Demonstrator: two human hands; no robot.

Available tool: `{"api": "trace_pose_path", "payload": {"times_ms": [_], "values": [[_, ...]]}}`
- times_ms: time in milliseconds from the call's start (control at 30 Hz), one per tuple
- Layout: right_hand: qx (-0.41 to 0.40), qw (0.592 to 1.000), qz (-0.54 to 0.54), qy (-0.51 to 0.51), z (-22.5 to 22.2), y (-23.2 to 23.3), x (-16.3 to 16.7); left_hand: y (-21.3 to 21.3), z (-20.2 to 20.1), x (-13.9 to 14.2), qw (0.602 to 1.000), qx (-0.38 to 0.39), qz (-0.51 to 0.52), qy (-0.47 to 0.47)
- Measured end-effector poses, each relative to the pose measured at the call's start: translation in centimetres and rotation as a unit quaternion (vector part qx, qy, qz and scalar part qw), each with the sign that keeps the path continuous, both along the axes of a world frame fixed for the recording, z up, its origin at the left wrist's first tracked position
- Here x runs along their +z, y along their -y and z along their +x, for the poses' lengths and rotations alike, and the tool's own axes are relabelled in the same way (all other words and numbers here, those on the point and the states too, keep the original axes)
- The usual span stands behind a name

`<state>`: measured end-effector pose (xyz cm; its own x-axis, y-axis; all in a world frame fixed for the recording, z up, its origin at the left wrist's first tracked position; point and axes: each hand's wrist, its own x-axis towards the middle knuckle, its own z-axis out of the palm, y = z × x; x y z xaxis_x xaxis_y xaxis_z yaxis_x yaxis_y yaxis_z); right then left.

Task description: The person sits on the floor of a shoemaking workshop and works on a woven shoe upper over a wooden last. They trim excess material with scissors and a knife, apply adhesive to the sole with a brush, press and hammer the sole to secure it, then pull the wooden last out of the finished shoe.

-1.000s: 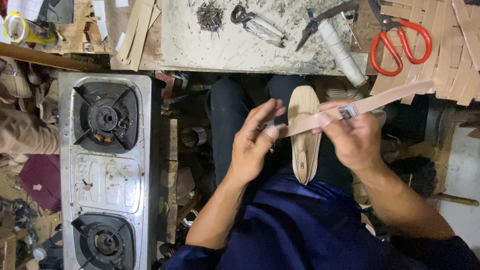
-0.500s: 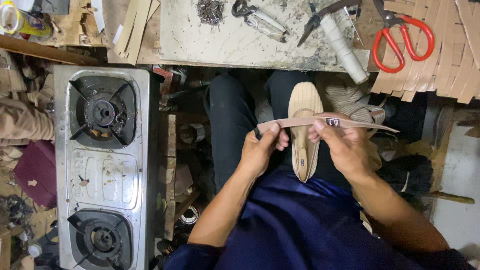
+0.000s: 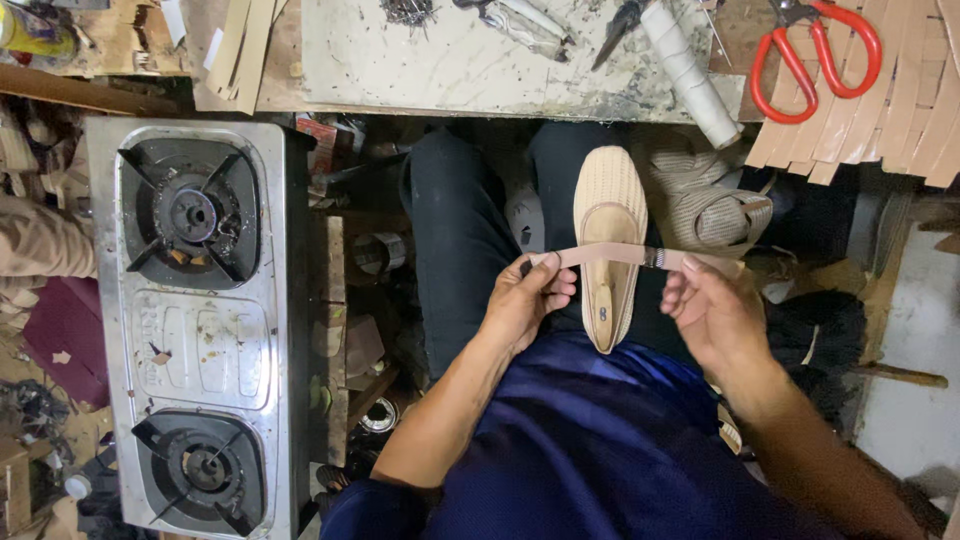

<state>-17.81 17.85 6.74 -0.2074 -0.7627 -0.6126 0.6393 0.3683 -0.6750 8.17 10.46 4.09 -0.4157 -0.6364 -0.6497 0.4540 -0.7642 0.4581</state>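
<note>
Head view: a tan strap (image 3: 610, 255) is held stretched level across a beige shoe sole (image 3: 606, 250) that rests lengthwise on the person's lap, toe pointing toward the worktop (image 3: 450, 70). The strap's left end is pinched between thumb and fingers of the left hand (image 3: 530, 300), which are closed on it. Its right end is met by the right hand (image 3: 715, 315), whose fingers are curled loosely with the strap lying across their tips; whether it is gripped firmly there cannot be told. A small metal buckle (image 3: 653, 258) is seen on the strap, just right of the sole. A second woven beige shoe (image 3: 705, 205) lies just beside the sole, to its right. On the worktop, red-handled scissors (image 3: 815, 50), a white roll (image 3: 690, 70) and a fan of tan strips (image 3: 890, 110) are laid. A steel two-burner gas stove (image 3: 195, 320) stands well apart, to the left.
</note>
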Motion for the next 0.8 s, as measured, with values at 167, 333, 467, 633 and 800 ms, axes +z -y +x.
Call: {"api": "trace_pose_path", "payload": {"times_ms": [167, 333, 467, 633, 800], "values": [[0.000, 0.995, 0.098, 0.003, 0.8, -2.3, -2.5, -0.8, -0.6, -1.4, 0.999, -0.033, 0.005, -0.007], [0.019, 0.994, 0.086, -0.061, 1.5, -2.4, -2.5, -1.4, -1.2, -1.6, 0.999, -0.051, -0.015, 0.004], [0.034, 0.986, 0.082, -0.139, 2.0, -2.1, -1.7, -1.7, -1.6, -1.7, 0.999, -0.051, -0.018, 0.005], [0.057, 0.980, 0.085, -0.168, 2.3, -1.9, -2.0, -1.8, -1.4, -2.6, 0.998, -0.052, -0.017, -0.015], [0.076, 0.972, 0.089, -0.203, 2.3, -1.7, -3.0, -1.6, -1.5, -3.3, 0.998, -0.056, -0.024, -0.034]]}}
